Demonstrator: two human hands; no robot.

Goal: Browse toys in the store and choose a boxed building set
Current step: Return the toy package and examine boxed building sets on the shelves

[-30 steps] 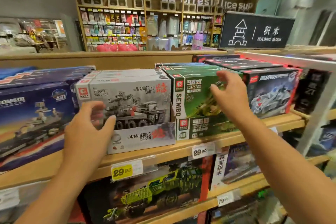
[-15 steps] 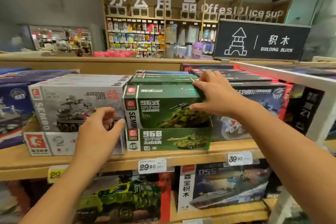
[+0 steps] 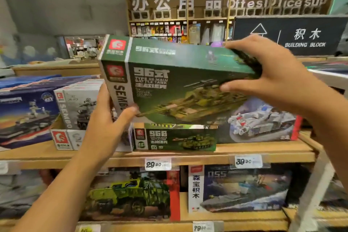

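Observation:
A green boxed tank building set (image 3: 177,81) is lifted off the shelf and tilted, its front and top facing me. My left hand (image 3: 107,118) grips its lower left corner, thumb on the front. My right hand (image 3: 263,73) clamps its upper right edge, fingers over the top and thumb on the front. Under it a second green tank box (image 3: 175,138) stays lying on the wooden shelf (image 3: 244,149).
A grey-white vehicle box (image 3: 77,107) and a blue warship box (image 3: 28,111) stand to the left, a white tank box (image 3: 263,120) to the right. More boxed sets fill the lower shelf (image 3: 226,216). A black "Building Block" sign (image 3: 301,37) stands at upper right.
The green tank box has come up off the stack into both hands. My left hand moved from the grey box to the green box's left corner.

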